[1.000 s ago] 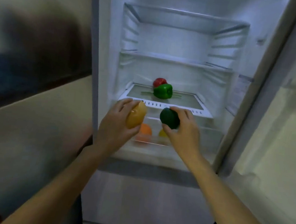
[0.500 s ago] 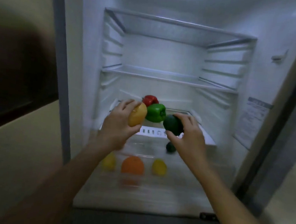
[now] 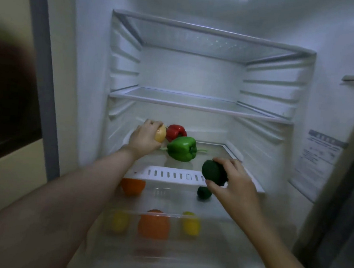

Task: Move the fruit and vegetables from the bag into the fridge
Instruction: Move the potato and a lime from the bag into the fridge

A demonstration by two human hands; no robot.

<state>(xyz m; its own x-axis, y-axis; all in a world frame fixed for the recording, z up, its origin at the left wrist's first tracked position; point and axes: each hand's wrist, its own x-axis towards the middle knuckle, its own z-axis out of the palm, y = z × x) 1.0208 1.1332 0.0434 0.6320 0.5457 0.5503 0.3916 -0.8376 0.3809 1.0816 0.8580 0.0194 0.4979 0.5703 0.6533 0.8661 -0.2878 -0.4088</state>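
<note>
Yellow potato (image 3: 160,133) gripped in our left hand (image 3: 144,139) and dark avocado (image 3: 214,173) in our right hand (image 3: 235,184), we reached both hands over the shelf (image 3: 174,174) beside the peppers (image 3: 182,148), presumably to set them down.

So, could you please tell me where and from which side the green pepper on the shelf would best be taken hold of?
Probably by the green pepper's broad body, coming from the front and above. It lies on its side on the glass shelf, stem pointing right, and the stem looks too thin for a firm grip. The red pepper sits close behind and the left hand is at its left, so the front is freest.
</note>
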